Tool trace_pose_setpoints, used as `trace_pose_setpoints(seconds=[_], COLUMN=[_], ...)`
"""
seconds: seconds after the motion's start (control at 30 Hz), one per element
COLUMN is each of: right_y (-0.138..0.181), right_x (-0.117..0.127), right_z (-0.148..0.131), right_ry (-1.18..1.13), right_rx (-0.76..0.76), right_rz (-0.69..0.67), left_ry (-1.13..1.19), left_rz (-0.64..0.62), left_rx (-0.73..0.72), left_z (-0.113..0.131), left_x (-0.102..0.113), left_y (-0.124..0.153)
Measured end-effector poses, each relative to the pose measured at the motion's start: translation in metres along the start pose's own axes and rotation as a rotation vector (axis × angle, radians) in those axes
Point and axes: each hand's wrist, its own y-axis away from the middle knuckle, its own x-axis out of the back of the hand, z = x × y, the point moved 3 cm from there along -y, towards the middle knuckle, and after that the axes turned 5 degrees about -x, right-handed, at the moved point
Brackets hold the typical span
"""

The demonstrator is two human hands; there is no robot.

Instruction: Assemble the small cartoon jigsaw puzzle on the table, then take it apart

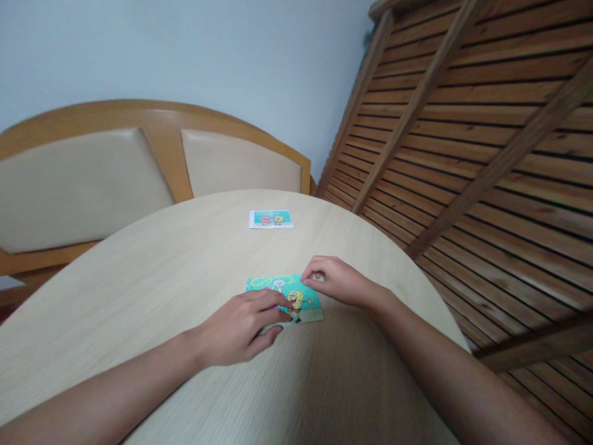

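Note:
A flat cartoon picture [311, 304], turquoise with a yellow square figure and a pale long-nosed one, lies on the table. Faint lines across it look like jigsaw joints. My left hand [245, 321] rests over its left and lower part, fingers stretched out and apart, covering some of the print. At the upper right corner of the picture, my right hand [337, 279] has thumb and forefinger pinched together, the tips touching that corner. Whatever may be between those tips is too small to make out.
Farther back on the round pale wooden table [185, 247] lies a white-edged card [271, 219] with a similar cartoon print. Behind the table stands a wooden headboard with cream padded panels [241, 157]. Leaning slatted wood [440, 123] rises close along the right side.

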Motion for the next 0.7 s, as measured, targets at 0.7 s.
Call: trace_pose_setpoints(seconds=[0.7], right_y=[-0.006], right_x=[-0.02], right_z=[0.005], right_ry=[0.102], right_rx=[0.052], right_rz=[0.224], left_ry=[-0.125], left_rz=[0.165], left_rx=[0.266], left_z=[-0.031], left_x=[-0.006], left_y=[0.001])
